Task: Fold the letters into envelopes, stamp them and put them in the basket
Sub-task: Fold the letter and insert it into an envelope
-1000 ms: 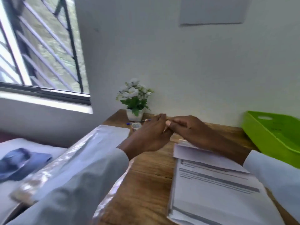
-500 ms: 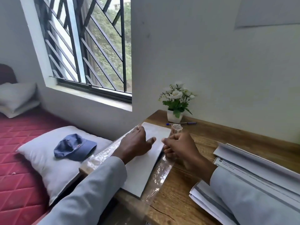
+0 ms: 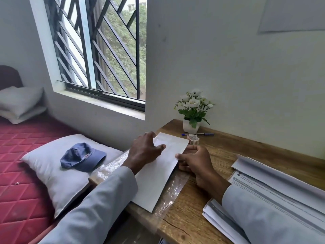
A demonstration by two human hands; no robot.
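A long white envelope (image 3: 158, 175) lies on a clear plastic wrapper (image 3: 172, 194) at the left end of the wooden desk (image 3: 219, 152). My left hand (image 3: 144, 152) rests on the envelope's far left part, fingers spread and thumb out. My right hand (image 3: 195, 161) pinches the envelope's right edge with thumb on top and fingers curled beneath. A small roll of stamps (image 3: 193, 139) stands just beyond the envelope. A stack of printed letters (image 3: 281, 189) lies at the right, partly under my right sleeve. The basket is out of view.
A potted white-flower plant (image 3: 192, 110) and a blue pen (image 3: 198, 134) sit by the wall. Left of the desk is a bed with a red mattress (image 3: 21, 173), a white pillow (image 3: 58, 169) and a blue cap (image 3: 81, 157). A barred window (image 3: 98, 50) is above.
The view swung left, so the green basket left the frame. My hands came apart and moved from the desk's back onto the envelope; the right hand now pinches its edge.
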